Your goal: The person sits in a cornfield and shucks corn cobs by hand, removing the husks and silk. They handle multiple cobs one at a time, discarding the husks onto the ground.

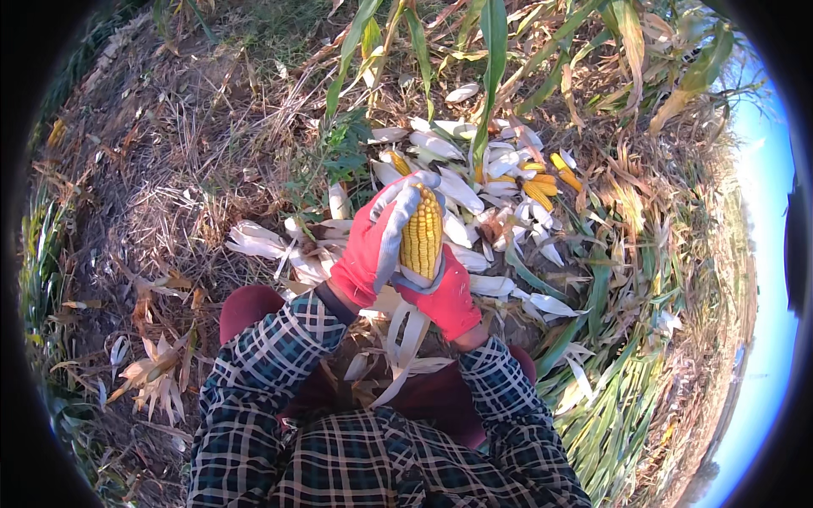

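Note:
A yellow ear of corn (pixel 422 236) stands nearly upright between my two hands, its kernels bare. My left hand (pixel 381 232), in a red and grey work glove, is wrapped round its left side and top. At its base, my right hand (pixel 444 293) grips it in a matching glove. Pale husk leaves (pixel 406 340) hang down below the ear between my wrists. Just beyond my hands lies a heap of ears in white husks (pixel 458 190), with several bare yellow ears (pixel 540 190) at its right.
Standing corn stalks with long leaves (pixel 494 57) hang over the heap from the far side. Dry husks (pixel 257 241) lie left of my hands, and a torn husk (pixel 159 374) lies further left. Cut green stalks (pixel 610 400) cover the ground at the right. Dry straw litters the soil.

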A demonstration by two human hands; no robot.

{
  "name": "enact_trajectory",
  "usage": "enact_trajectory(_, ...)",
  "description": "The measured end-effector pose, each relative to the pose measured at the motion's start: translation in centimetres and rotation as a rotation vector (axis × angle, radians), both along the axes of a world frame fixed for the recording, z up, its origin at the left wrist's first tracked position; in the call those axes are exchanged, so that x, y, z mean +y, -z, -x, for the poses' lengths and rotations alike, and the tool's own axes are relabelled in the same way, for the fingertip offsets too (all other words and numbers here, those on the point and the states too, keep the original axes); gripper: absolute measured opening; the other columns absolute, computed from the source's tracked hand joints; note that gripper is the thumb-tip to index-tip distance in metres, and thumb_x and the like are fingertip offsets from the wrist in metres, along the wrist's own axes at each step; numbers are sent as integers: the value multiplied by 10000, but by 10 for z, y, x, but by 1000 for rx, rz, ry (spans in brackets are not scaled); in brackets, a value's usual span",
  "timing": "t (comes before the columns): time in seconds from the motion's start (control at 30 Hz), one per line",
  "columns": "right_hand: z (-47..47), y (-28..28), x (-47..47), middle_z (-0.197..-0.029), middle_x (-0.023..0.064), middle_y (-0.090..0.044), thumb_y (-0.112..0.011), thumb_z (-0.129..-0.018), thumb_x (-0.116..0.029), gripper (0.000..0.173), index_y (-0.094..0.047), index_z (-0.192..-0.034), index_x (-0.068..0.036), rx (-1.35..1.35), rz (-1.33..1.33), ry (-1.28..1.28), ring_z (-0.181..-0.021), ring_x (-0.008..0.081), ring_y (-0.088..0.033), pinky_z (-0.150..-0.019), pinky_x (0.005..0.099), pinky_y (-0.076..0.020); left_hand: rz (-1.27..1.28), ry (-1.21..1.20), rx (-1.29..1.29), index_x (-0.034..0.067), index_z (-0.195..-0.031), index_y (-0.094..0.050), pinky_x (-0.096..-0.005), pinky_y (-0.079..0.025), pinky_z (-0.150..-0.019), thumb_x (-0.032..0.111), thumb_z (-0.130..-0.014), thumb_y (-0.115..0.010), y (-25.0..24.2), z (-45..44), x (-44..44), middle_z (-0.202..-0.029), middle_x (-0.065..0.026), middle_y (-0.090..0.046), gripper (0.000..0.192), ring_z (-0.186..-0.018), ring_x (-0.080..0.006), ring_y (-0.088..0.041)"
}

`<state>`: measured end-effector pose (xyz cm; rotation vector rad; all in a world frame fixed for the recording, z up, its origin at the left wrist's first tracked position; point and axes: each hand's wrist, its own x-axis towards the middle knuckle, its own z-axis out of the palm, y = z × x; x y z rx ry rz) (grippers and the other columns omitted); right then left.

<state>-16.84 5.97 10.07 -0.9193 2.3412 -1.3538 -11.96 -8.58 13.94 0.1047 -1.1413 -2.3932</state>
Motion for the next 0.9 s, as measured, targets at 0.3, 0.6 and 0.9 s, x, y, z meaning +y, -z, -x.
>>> enact_trajectory(0.3, 2, 6, 13, -1226, 91, -627, -840, -722, -182, 724, -489, -1336, -28, -386, 240, -250, -1112, 185, -615, -938, 326, -488, -539, 69, -48, -14, -1094, -610, -348, -508, -913, 246, -1024, -472, 22, 5, -5, -1010, -103, -672, 302, -943, -196, -639)
enact_trajectory(0.6, -3, 16, 21, -1209, 11, -597, -745, -815, -123, 596, -486, -1344, -37, -966, 522, -187, -1076, 113, -576, -926, 274, -463, -250, 46, -168, 9, -1050, -620, -209, -350, -566, 379, -1020, -482, 7, -1, -11, -684, 23, -514, 396, -581, -72, -386)
enact_trajectory(0.9, 12, 6, 13, -1180, 29, -601, -726, -848, -109, 529, -497, -1319, -34, -810, 513, -162, -1030, 104, -585, -898, 280, -477, 337, 69, -273, -29, -1337, -489, -299, -470, -946, 238, -896, -706, 15, 4, 3, -1171, -77, -617, 559, -1045, -142, -595)
